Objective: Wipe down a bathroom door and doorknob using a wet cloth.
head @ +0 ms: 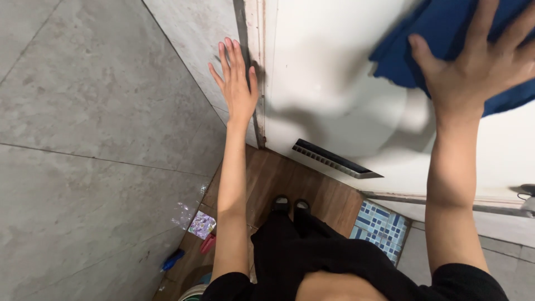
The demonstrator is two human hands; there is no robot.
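Right hand (473, 67) splayed, pressing blue cloth (440, 33) on white door (334, 83) | left hand (237, 83) flat on grey wall (111, 111)

shiny packet (202, 224) | floor by wall | silvery-purple, perhaps crumpled

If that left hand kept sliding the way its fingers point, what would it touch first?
The left hand points up along the grey tiled wall beside the door frame. It would likely meet only more wall and frame.
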